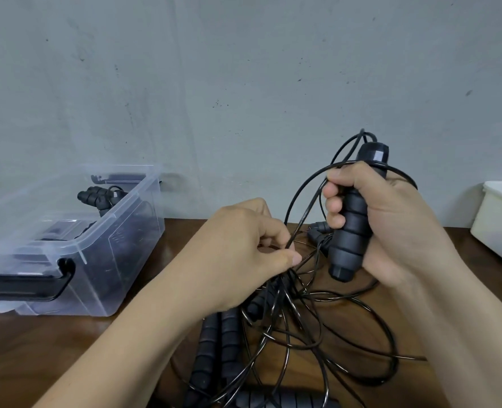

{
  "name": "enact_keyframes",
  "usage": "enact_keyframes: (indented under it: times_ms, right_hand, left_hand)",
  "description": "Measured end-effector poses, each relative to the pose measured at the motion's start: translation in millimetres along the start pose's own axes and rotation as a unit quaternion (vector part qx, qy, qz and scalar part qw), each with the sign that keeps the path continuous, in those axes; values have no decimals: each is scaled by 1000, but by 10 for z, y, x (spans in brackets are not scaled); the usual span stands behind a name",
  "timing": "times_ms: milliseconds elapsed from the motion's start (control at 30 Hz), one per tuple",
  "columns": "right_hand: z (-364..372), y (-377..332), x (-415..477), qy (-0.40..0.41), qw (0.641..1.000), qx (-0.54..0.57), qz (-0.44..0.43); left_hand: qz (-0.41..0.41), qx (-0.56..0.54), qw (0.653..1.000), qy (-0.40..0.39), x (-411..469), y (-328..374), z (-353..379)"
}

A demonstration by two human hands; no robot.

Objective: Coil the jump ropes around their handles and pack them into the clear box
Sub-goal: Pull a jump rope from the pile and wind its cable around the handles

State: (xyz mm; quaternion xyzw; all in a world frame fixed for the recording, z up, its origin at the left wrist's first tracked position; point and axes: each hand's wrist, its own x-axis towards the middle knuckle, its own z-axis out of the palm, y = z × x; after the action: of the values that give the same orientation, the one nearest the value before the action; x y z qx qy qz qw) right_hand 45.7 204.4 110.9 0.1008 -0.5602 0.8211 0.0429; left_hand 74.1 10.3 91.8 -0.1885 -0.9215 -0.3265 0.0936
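- Nearest the camera, several loose black handles (205, 348) with ribbed foam lie on the brown desk (67, 348). One lies across the bottom edge of the view.
- Over and around them spreads a tangle of thin black cords (317, 343), with loops crossing each other on the desk.
- Both bare forearms reach in from the bottom, above that tangle.
- The left grip (238, 251) is clamped on a strand of cord. The thumb and forefinger pinch it just above the pile, and the other fingers are curled.
- The right grip (397, 225) is wrapped around the held handle (350, 231). It stands nearly upright in the air with its cap end at the top.
- From that cap a cord loop (295, 195) arcs out and down to the left fingers. Another strand passes behind the right grip.
- Just beyond the right grip another handle end lies on the desk, partly hidden.
- Farther left stands the clear box (108, 222), open-topped, with a black latch (38, 287) on its near end. Packed jump ropes (96, 195) lie inside.
- At the far right edge sits a white container (497, 219), cut off by the frame.
- Behind everything is a grey, scuffed wall (244, 83).
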Motion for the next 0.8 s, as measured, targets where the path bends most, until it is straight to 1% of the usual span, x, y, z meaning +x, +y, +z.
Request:
enact_keyframes:
  times_ms: [100,167,233,300,367,433,500,533,600,700,767,800]
  right_hand:
    - [-89,-94,67,36,999,25,-29]
    - [-237,-239,153,63,995,47,-58]
    - [-413,-393,239,90,991,60,-81]
    - [-558,-473,308,118,987,68,-81]
    - [-646,-473,356,129,986,70,-75]
    - [-684,-434,384,123,987,72,-78]
    - [-752,-413,423,123,984,81,-96]
    - [-797,-422,442,128,982,88,-108]
    - [-868,-466,470,138,978,101,-123]
    - [-827,-399,470,129,980,97,-119]
    - [-675,-253,433,122,986,66,-91]
    - [-574,-168,411,116,990,44,-62]
  left_hand:
    - [20,76,996,-42,-52,-18,-1]
    - [27,111,989,-92,-73,-55,-2]
    - [28,108,985,-132,-66,-78,-41]
    - [31,92,985,-143,-45,-91,-98]
    - [27,79,985,-152,-25,-105,-162]
    - [10,76,981,-178,-11,-159,-255]
    - [-21,88,972,-217,-14,-249,-379]
    - [-39,92,970,-223,-18,-294,-446]
    - [-51,70,977,-197,-30,-368,-551]
    - [-27,1,993,-112,-42,-353,-599]
    - [-23,-36,996,-77,-42,-261,-549]
    - [-34,-50,996,-64,-43,-213,-514]
